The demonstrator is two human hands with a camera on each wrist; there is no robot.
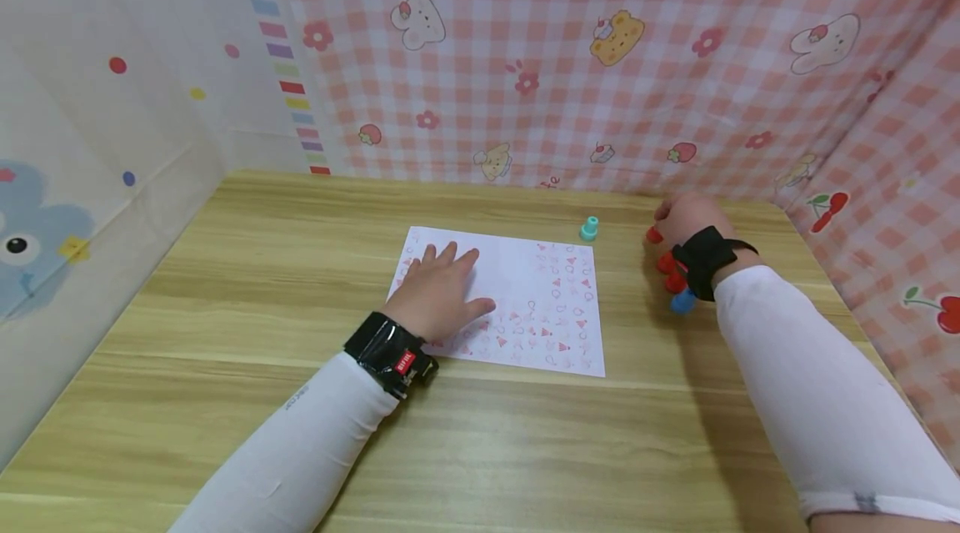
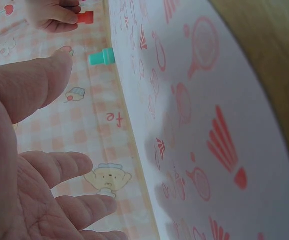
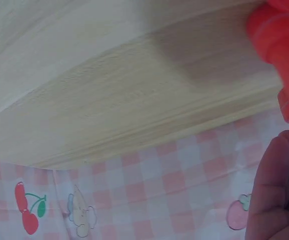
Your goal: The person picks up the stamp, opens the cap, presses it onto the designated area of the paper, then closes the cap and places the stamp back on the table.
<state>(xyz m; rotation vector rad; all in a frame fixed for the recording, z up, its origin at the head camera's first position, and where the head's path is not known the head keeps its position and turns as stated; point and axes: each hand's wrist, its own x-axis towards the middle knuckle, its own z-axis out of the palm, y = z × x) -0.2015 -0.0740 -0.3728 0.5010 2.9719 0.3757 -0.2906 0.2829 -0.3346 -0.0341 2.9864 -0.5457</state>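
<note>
A white sheet of paper [image 1: 510,266] lies on the table, printed with rows of small red rackets and shuttlecocks. My left hand [image 1: 435,295] is spread over its left part, fingers straight; in the left wrist view the thumb and fingers [image 2: 79,210] hold nothing. At the back right, my right hand [image 1: 690,220] pinches a red stamp [image 2: 86,17], its base toward the table. Next to that hand, more red stamps [image 1: 671,270] and a blue stamp [image 1: 682,301] stand together, partly hidden by the wrist. Red stamps [image 3: 279,35] also fill the right wrist view's upper right corner.
A teal stamp [image 1: 590,228] stands just behind the paper's far right corner. Behind the wooden table [image 1: 525,450] hangs a pink checked cloth [image 1: 480,74], with cloth on both sides too.
</note>
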